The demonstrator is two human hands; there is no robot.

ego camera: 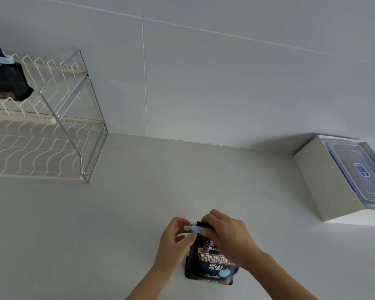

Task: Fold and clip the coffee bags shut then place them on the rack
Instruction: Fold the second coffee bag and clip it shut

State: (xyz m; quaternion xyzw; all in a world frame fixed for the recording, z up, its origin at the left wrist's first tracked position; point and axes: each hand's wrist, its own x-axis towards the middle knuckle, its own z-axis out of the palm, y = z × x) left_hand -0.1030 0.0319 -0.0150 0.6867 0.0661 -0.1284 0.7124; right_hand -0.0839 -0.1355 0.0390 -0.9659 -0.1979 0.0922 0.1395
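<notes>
**Clerk:** Hands, two, bare. Left hand (175,239) pinches the free end of the pale blue plastic sealing clip (194,228) between thumb and fingertips. Right hand (230,237) is closed over the folded top of the bag and the clip's other end.

**Checker:** Rest of the stock, largest first?

**Clerk:** White countertop (139,213), bearing everything. Cream wire two-tier rack with clear acrylic end panel (52,135), far left against the tiled wall, well apart from the hands. White cardboard box holding a clear lidded plastic container (325,180), far right. Black coffee bag with gold and blue print (212,267), standing upright on the countertop between the wrists, clip across its top. Second black coffee bag (7,81), already clipped, on the rack's upper tier.

**Checker:** Is the clip latched?

**Clerk:** Cannot tell; the right hand covers most of it.

**Checker:** Risks?

**Clerk:** Item one: the fold springs back if the right hand eases before the clip snaps home, since stiff foil likely resists creasing. Item two: the clip bites only part of the width, leaving a corner open. Item three: uneven downward pressure tips the upright bag. Item four: a loosely clipped bag may slip between the rack's wires on placement.
</notes>
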